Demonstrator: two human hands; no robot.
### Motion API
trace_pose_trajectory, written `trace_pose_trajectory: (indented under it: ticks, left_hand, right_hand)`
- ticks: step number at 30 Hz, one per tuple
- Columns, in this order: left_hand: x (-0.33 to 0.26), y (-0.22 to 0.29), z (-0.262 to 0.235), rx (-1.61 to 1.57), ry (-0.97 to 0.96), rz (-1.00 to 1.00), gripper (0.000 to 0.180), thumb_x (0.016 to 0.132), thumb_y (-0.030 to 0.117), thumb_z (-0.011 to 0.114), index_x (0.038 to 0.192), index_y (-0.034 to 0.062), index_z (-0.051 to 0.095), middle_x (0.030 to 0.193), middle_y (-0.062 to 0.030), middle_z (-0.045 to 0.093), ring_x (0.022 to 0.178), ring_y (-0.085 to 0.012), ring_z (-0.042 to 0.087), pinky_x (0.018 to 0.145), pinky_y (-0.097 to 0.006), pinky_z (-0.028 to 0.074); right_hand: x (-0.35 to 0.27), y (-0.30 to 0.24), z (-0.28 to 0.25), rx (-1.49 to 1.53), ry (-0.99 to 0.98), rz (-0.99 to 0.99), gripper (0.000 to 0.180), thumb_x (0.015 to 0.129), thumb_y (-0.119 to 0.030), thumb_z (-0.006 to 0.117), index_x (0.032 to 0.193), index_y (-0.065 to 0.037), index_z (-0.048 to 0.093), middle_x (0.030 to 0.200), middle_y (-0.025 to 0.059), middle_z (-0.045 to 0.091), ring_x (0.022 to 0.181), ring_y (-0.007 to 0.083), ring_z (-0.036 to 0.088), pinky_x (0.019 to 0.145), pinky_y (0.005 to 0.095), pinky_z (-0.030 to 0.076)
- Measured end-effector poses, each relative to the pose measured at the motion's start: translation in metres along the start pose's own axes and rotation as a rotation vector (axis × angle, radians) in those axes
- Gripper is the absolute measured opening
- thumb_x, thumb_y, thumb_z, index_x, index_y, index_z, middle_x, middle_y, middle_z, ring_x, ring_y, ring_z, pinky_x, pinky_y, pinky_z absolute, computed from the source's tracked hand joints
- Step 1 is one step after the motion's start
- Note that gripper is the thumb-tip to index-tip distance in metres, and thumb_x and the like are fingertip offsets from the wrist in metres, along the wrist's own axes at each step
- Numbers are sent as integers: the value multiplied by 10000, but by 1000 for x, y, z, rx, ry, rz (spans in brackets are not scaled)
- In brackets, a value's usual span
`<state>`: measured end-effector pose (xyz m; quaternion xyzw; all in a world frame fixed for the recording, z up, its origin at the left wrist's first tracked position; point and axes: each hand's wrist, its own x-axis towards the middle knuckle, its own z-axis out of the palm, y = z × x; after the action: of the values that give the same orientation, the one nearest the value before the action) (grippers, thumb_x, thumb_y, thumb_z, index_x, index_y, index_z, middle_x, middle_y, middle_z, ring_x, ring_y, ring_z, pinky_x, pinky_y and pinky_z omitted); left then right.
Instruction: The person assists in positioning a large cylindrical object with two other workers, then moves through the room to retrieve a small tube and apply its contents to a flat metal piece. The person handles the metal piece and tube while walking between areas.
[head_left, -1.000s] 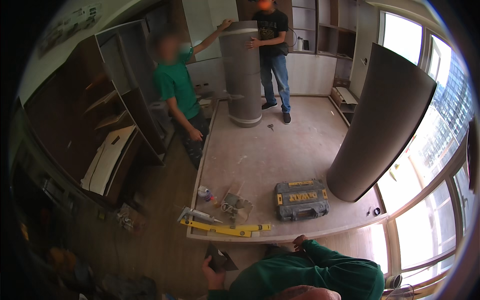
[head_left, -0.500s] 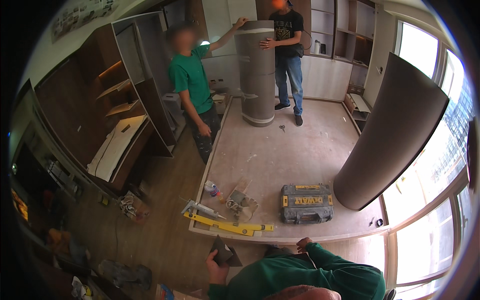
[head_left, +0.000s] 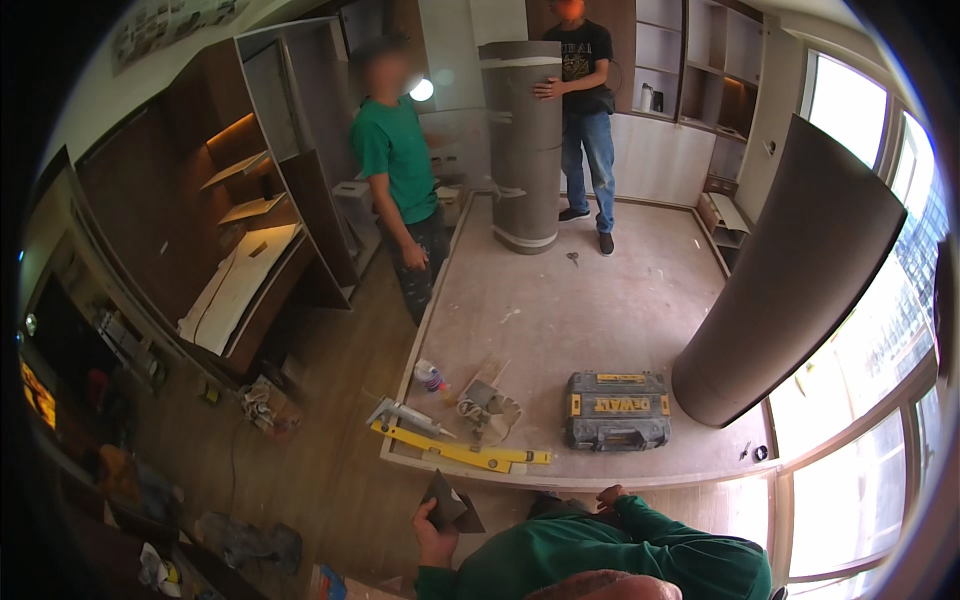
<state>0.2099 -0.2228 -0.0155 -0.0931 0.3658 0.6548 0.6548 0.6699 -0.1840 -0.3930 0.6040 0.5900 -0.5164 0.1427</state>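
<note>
My left hand (head_left: pixel 434 538) is closed on a dark, flat, angular piece (head_left: pixel 448 503) at the lower middle, in front of the platform's near edge. What the piece is made of does not show clearly. My right hand (head_left: pixel 609 496) sits close to my waist with its fingers curled in; whether anything is in them is hidden. Nearest beyond it on the platform lies a black and yellow tool case (head_left: pixel 618 410). A yellow spirit level (head_left: pixel 455 446) and a caulking gun (head_left: pixel 412 417) lie along the front left edge, past my left hand.
Two people stand beyond: one in a green shirt (head_left: pixel 395 150), one in black (head_left: pixel 585 80) with a hand on an upright brown roll (head_left: pixel 525 150). A curved brown sheet (head_left: pixel 790 270) leans by the window. Scissors (head_left: pixel 573 259) lie on the platform (head_left: pixel 600 320).
The person in green has taken their raised hand off the top of the roll and lowered that arm. My view has shifted slightly. Both my hands stay about where they were.
</note>
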Motion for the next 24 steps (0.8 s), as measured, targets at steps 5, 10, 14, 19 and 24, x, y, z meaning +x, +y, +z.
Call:
trace_pose_trajectory:
  ticks: [5,10,14,19,24]
  left_hand:
    - [7,-2,-7,-12,-17,3,312,793,117,602,1092,32,580,1076,-86,618,1019,-265,585,933,-393,455]
    - [-2,3,-16,-27,6,66,301,805,114,587,1091,21,576,1070,-97,624,1010,-270,595,954,-390,451]
    - [4,-3,-6,-18,-39,49,282,825,110,563,1089,12,578,1057,-112,637,992,-268,613,965,-380,457]
    - [10,-5,-10,-33,1,71,272,822,96,583,1080,12,565,1049,-109,618,1002,-261,591,941,-373,455]
    - [13,-13,4,-55,-75,5,272,825,99,574,1081,6,581,1044,-116,643,983,-268,615,932,-376,472]
  right_hand:
    - [-9,-9,-9,331,13,95,331,929,-188,507,1216,-31,557,1145,109,654,937,224,675,734,342,567]
    - [-76,-98,-44,715,42,308,309,937,-189,521,1182,-10,576,1078,147,679,863,272,699,613,361,586]
    - [-93,-97,-58,803,155,360,263,928,-178,543,1103,2,621,983,143,701,778,282,707,567,368,577]
    - [-94,-96,-57,811,133,321,265,959,-159,459,1094,2,620,1022,149,695,788,283,706,571,375,581]
    - [-45,-17,-44,556,101,194,334,923,-177,501,1222,-40,557,1135,161,646,921,297,668,701,402,566]
